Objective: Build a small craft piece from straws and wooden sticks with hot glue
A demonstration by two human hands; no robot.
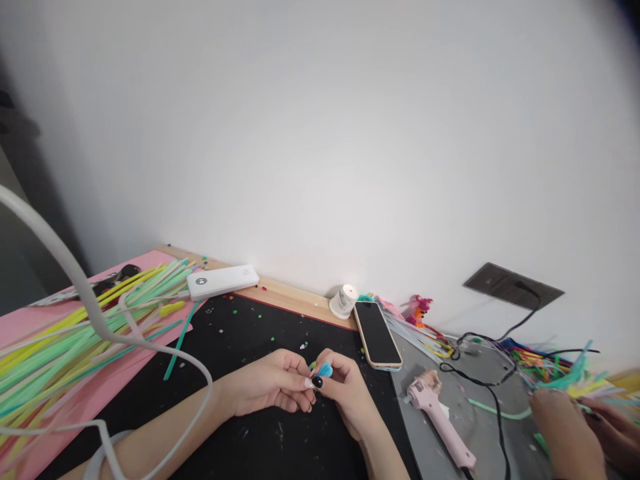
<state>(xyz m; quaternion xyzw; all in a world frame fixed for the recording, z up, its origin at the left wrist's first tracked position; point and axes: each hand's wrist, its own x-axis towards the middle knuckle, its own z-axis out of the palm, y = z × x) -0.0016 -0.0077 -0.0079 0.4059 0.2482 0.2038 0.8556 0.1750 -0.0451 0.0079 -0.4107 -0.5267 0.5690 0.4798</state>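
Far left of the hands, a bundle of fuzzy stems, mostly green and yellow, lies on pink paper. A white cable arcs before it and passes over the left forearm. Beyond the left hand, to its left, lies a white device. The left hand is above a black mat, its thumb and fingertips close together against the right's; whether it grips anything cannot be determined. A small blue piece is between the hands, at the fingertips, pinched by the right hand between thumb and finger. Just beyond the right hand stands an upside-down paper cup; beside the cup, a phone lies screen up. Right of the right hand lies a pink glue gun. Farthest right, a co-worker's hands are near more coloured stems.
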